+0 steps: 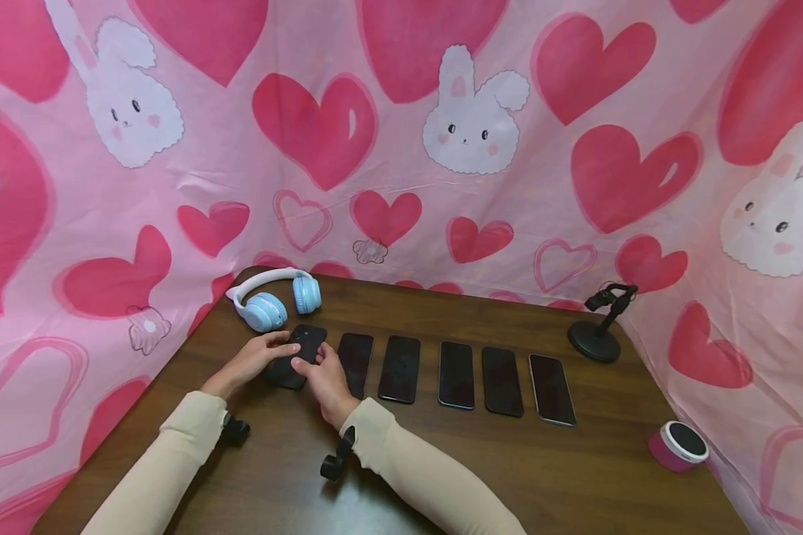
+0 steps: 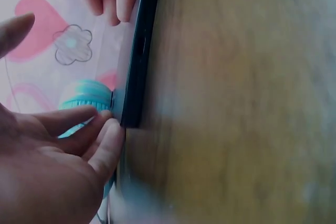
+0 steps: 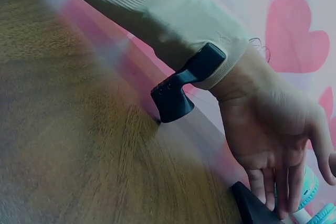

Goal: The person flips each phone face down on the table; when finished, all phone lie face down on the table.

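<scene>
A black phone (image 1: 311,342) lies back side up at the left end of a row of phones, camera bump toward the far end. My left hand (image 1: 264,355) rests fingertips against its left edge, while my right hand (image 1: 328,379) touches the right edge. Both thumbs stay apart from the fingers, over the phone's back. Seen edge-on in the left wrist view, the phone (image 2: 137,61) shows its charging port, low over the wood. In the right wrist view, the left hand's straight fingers (image 3: 281,187) reach down beside the phone (image 3: 254,205).
Several dark phones, such as one (image 1: 399,369) in the middle, extend rightward. Light blue headphones (image 1: 265,310) stand just behind the hands. A small black stand (image 1: 594,340) is at the back right, a pink-and-white round device (image 1: 679,446) near the right edge. Pink cloth (image 1: 401,178) surrounds the table.
</scene>
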Demonstrator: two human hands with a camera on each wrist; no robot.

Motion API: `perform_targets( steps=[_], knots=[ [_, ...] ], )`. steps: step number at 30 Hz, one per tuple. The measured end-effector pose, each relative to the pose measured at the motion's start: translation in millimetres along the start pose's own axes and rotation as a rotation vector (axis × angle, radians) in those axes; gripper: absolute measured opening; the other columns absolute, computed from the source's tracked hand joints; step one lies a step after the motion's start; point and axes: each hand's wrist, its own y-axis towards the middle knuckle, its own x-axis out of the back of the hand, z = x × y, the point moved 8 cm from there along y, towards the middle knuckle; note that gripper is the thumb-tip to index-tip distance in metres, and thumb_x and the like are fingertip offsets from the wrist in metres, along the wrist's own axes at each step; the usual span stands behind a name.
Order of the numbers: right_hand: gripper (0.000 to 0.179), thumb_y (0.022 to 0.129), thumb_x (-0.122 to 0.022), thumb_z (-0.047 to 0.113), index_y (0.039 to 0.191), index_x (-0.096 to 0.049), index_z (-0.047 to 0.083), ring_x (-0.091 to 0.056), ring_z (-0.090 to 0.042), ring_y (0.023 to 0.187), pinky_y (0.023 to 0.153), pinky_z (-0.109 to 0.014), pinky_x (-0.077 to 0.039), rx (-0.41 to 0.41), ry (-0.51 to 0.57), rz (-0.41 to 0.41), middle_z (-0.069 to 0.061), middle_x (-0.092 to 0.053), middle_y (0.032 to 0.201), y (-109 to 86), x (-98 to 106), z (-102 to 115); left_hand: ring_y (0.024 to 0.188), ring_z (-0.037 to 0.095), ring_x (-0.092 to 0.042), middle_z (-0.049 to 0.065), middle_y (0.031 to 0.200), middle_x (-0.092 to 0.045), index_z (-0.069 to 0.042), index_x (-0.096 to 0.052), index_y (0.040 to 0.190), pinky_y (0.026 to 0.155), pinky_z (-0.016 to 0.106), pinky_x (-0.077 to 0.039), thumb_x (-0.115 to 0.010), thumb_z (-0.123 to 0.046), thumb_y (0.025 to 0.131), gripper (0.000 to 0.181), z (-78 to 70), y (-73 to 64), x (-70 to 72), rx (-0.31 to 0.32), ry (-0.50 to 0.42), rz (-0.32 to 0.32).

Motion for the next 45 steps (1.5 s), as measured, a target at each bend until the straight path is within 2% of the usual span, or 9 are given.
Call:
perform_targets(
  steps=[6,10,16,21,28,32,38,45],
  knots=[
    [0.076,0.09,-0.075,0.019,0.154,-0.036,0.001,-0.042,-0.035,0.147,0.12,-0.05,-0.038,0.006,0.022,0.015,-0.019,-0.042,0.159,3.7,2,-1,0.148,0.045,-0.029,0.025,0.162,-0.033,0.0,-0.031,0.156,0.123,0.066,-0.019,-0.058,-0.041,0.098,0.077,-0.2,0.3,-1.2,-0.04,-0.045,0.05],
    [0.075,0.09,-0.074,0.016,0.154,-0.037,0.002,-0.042,-0.034,0.147,0.12,-0.049,-0.037,0.012,0.043,0.04,-0.019,-0.042,0.159,4.9,2,-3,0.149,0.046,-0.028,0.026,0.162,-0.034,0.0,-0.031,0.156,0.123,0.067,-0.017,-0.058,-0.039,0.097,0.075,0.5,1.2,-1.2,-0.048,-0.057,0.059],
    [0.075,0.089,-0.075,0.009,0.153,-0.036,0.0,-0.042,-0.036,0.147,0.123,-0.05,-0.033,0.07,0.056,0.068,-0.021,-0.042,0.158,4.2,4,-2,0.143,0.046,-0.037,0.028,0.158,-0.039,0.002,-0.033,0.155,0.121,0.063,-0.029,-0.063,-0.032,0.096,0.074,-1.0,2.7,-0.7,-0.088,-0.072,0.032],
    [0.075,0.089,-0.074,0.008,0.152,-0.034,0.0,-0.043,-0.036,0.147,0.124,-0.05,-0.031,0.145,0.052,0.09,-0.023,-0.043,0.156,3.8,14,6,0.14,0.046,-0.042,0.029,0.155,-0.044,0.004,-0.036,0.152,0.118,0.06,-0.035,-0.069,-0.023,0.093,0.073,-11.5,0.3,-2.1,-0.174,-0.093,0.0],
    [0.073,0.091,-0.072,0.01,0.152,-0.033,0.006,-0.038,-0.036,0.149,0.125,-0.051,-0.028,0.258,-0.009,0.164,-0.022,-0.038,0.158,3.0,35,24,0.142,0.049,-0.04,0.032,0.154,-0.041,0.007,-0.036,0.151,0.12,0.062,-0.03,-0.071,-0.017,0.091,0.074,-34.8,-5.0,-11.0,-0.316,-0.141,0.016],
    [0.074,0.091,-0.074,0.014,0.152,-0.032,0.008,-0.037,-0.035,0.149,0.126,-0.051,-0.027,0.285,-0.052,0.153,-0.02,-0.038,0.158,2.1,49,30,0.141,0.049,-0.042,0.032,0.154,-0.041,0.007,-0.037,0.151,0.118,0.061,-0.032,-0.071,-0.018,0.092,0.072,-47.1,-6.4,-19.9,-0.353,-0.143,0.025],
    [0.076,0.091,-0.073,0.013,0.153,-0.03,0.007,-0.036,-0.031,0.149,0.127,-0.05,-0.025,0.277,-0.107,0.109,-0.017,-0.036,0.16,1.3,68,28,0.14,0.048,-0.045,0.032,0.153,-0.043,0.008,-0.038,0.15,0.118,0.06,-0.034,-0.07,-0.017,0.092,0.071,-56.4,-3.9,-36.3,-0.358,-0.138,0.03],
    [0.077,0.091,-0.073,0.013,0.154,-0.03,0.003,-0.037,-0.036,0.149,0.126,-0.053,-0.025,0.26,-0.175,0.028,-0.018,-0.037,0.159,-0.3,85,23,0.143,0.048,-0.043,0.031,0.155,-0.041,0.007,-0.036,0.151,0.12,0.06,-0.032,-0.071,-0.022,0.092,0.074,-55.5,0.5,-54.0,-0.306,-0.103,0.074]
  ],
)
